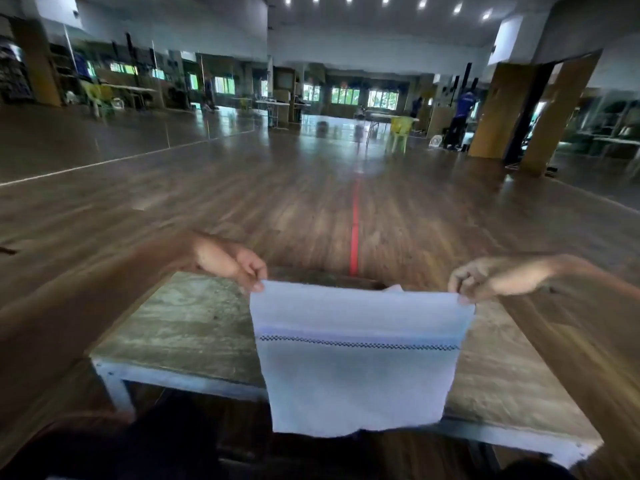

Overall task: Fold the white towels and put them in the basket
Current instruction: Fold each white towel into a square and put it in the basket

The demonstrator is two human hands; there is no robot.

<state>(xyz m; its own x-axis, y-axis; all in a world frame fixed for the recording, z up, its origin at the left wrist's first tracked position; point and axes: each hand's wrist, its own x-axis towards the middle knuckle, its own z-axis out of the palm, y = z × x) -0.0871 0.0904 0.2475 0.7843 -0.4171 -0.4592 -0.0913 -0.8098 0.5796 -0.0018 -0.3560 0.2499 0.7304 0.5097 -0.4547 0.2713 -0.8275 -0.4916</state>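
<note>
**A:** Left hand [230,263], what is it doing?

**B:** Pinching. Thumb and forefinger are closing on the top left corner of the towel [356,368], and the other fingers are curling in behind. Nothing else is in it.

**A:** And the right hand [491,277]?

**B:** Doing the same at the top right corner. Thumb and fingertips are pressing together on the edge, knuckles facing the camera. Both hands are holding at about the same height, well apart, so the top edge is running nearly taut between them.

**A:** Where is the towel sitting?

**B:** It is hanging in the air from those two corners, above the near half of the table [180,327]. The lower edge is dangling past the table's near rim. It is looking doubled over: an upper layer is ending in a straight hem partway down, and a dark checked stripe [360,342] is running across just below that.

**A:** Is anything touching it besides the hands?

**B:** Cannot tell. A small white scrap [393,289] is showing just behind the top edge, toward the right. I cannot tell whether it is part of this towel.

**A:** Surroundings?

**B:** A worn wooden tabletop on a pale frame is standing on a wood floor [242,188]. A red line [355,230] is running away from the table's far side. A yellow chair [401,128] is standing far off across the hall.
</note>
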